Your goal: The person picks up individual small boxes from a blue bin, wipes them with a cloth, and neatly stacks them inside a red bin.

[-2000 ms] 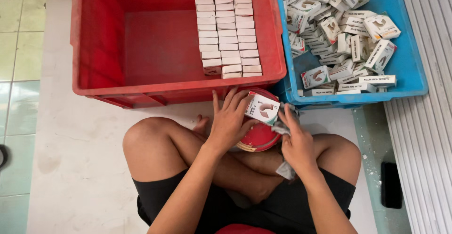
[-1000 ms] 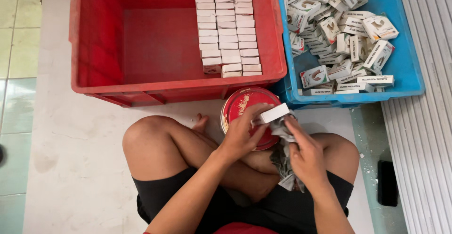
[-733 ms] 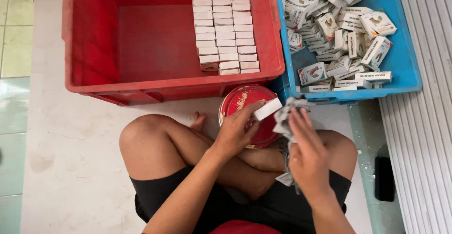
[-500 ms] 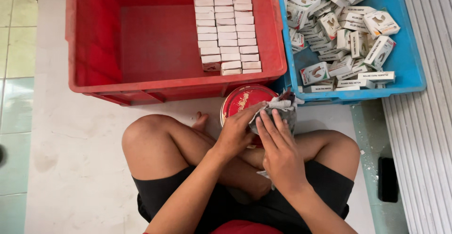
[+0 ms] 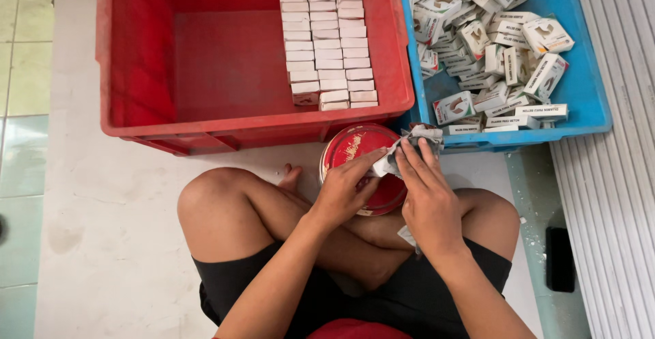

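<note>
Left hand (image 5: 344,192): forearm rising from the lower middle across the crossed legs, wrist bent toward the crates. Fingers curled together, tips pinching the near edge of a small white box (image 5: 390,163).

Right hand (image 5: 426,195): forearm rising from the lower right, palm down. Fingers stretched long and slightly spread, lying flat over the box and over crumpled wrapping paper (image 5: 423,134) at its far end; not clamped.

Small white box: held between both hands, above the right edge of the red round tin (image 5: 355,149).

Red round tin: on the pale floor (image 5: 102,202) between the knees, just in front of the red crate; partly covered by both hands.

Red crate (image 5: 136,59): at the far left of the floor. Holds neat rows of white boxes (image 5: 327,42) packed against its right wall; the remainder of its bottom is bare.

Blue crate (image 5: 587,93): touching the red crate's right side. Holds a loose heap of printed boxes (image 5: 491,38), lying at all angles.

Dark flat object (image 5: 563,259): on the floor beside the right knee; kind cannot be told.
</note>
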